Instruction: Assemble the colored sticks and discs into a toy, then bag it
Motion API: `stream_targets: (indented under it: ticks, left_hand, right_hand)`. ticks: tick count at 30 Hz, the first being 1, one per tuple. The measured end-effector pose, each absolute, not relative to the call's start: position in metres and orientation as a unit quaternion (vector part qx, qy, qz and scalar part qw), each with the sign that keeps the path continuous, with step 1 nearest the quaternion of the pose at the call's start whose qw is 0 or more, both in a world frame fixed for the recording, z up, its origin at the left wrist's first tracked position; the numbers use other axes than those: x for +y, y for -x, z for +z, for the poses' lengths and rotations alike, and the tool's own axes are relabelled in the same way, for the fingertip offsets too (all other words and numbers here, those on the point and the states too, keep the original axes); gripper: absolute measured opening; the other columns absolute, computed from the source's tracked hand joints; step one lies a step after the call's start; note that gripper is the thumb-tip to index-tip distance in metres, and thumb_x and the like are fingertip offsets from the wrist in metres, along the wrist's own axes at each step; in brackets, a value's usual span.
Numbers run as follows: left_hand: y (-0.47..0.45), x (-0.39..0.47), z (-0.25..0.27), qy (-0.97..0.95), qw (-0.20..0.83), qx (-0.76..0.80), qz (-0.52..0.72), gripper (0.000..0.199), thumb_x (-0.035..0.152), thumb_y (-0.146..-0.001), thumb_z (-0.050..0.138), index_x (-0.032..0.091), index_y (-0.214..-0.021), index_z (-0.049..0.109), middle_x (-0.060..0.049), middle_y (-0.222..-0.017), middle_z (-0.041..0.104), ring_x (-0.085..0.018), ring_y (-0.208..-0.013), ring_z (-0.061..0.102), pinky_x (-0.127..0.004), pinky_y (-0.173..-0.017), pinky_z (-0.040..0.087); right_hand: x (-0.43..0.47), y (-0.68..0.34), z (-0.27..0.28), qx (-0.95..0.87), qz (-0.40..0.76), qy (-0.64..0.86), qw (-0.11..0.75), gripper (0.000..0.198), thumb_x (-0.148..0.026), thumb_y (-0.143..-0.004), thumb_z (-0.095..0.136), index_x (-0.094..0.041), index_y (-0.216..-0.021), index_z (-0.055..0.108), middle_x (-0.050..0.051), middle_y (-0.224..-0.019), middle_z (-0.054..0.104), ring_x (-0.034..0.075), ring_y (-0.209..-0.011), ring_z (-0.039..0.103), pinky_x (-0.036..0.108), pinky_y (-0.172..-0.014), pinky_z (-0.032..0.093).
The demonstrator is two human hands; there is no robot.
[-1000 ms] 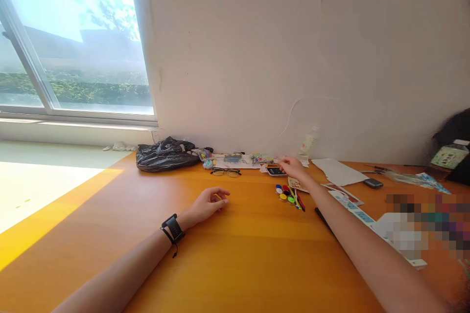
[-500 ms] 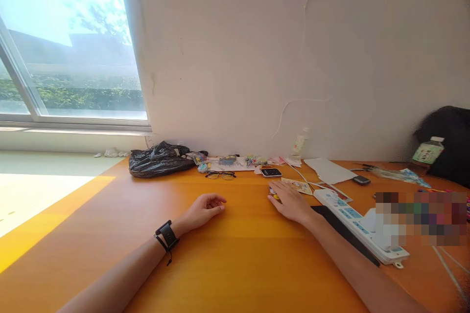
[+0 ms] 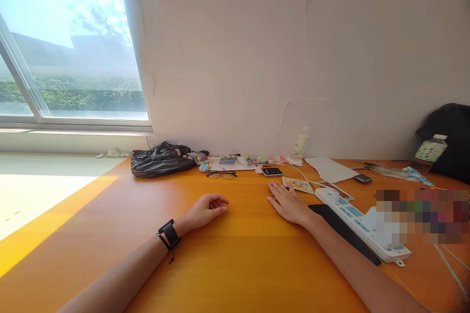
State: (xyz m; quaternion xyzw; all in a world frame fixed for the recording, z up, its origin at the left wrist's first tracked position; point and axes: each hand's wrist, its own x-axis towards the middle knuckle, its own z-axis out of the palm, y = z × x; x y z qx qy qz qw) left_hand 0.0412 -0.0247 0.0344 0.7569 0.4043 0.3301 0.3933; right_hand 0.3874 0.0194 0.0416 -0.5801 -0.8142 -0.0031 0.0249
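My left hand (image 3: 207, 210) rests on its side on the orange-brown table (image 3: 235, 274), fingers loosely curled and thumb apart, with nothing visible in it. A black watch (image 3: 169, 234) is on that wrist. My right hand (image 3: 288, 204) lies palm down with its fingers stretched out and slightly spread. What may be under its palm is hidden. Just behind its fingers lies a printed card (image 3: 298, 185), partly covered by the hand. A dark flat pad (image 3: 343, 232) shows beside the right wrist.
To the right is a white power strip (image 3: 362, 225) with cables. Along the wall lie a black plastic bag (image 3: 161, 159), eyeglasses (image 3: 222, 174), a small black-faced device (image 3: 272, 171), a bottle (image 3: 301, 144) and white paper (image 3: 332, 169). Another bottle (image 3: 429, 151) stands far right.
The small blue and yellow pieces seen at my right fingers are now out of sight. The right hand lies flatter; the left hand has hardly moved. The view has shifted slightly.
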Motion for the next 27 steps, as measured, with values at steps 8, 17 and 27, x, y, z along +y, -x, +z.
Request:
stream_targets:
  ticks: [8, 17, 27]
  left_hand:
    - [-0.043, -0.029, 0.040, -0.760, 0.391, 0.407, 0.323, 0.046, 0.058, -0.092, 0.066, 0.014, -0.100, 0.076, -0.009, -0.096, 0.073, -0.020, -0.085, 0.063, -0.029, -0.075, 0.050]
    - [-0.045, -0.033, 0.043, -0.766, 0.383, 0.408, 0.318, 0.044, 0.056, -0.094, 0.065, 0.014, -0.099, 0.076, -0.009, -0.095, 0.074, -0.020, -0.085, 0.063, -0.029, -0.074, 0.050]
    - [-0.045, -0.034, 0.045, -0.771, 0.382, 0.404, 0.312, 0.047, 0.058, -0.095, 0.063, 0.014, -0.105, 0.075, -0.009, -0.099, 0.075, -0.021, -0.089, 0.066, -0.029, -0.076, 0.052]
  right_hand:
    - [0.015, -0.389, 0.041, -0.823, 0.035, 0.565, 0.047, 0.078, -0.055, -0.104, 0.030, -0.008, -0.166, 0.032, 0.015, -0.174, 0.020, 0.032, -0.162, 0.016, 0.050, -0.132, 0.014]
    - [0.014, -0.387, 0.044, -0.792, 0.069, 0.605, 0.051, 0.084, -0.063, -0.104, 0.029, -0.010, -0.169, 0.021, 0.014, -0.175, 0.019, 0.034, -0.163, 0.010, 0.049, -0.132, 0.015]
    - [0.006, -0.371, 0.038, -0.812, 0.081, 0.574, 0.070, 0.082, -0.062, -0.105, 0.030, -0.012, -0.169, 0.022, 0.011, -0.175, 0.019, 0.030, -0.163, 0.012, 0.049, -0.132, 0.012]
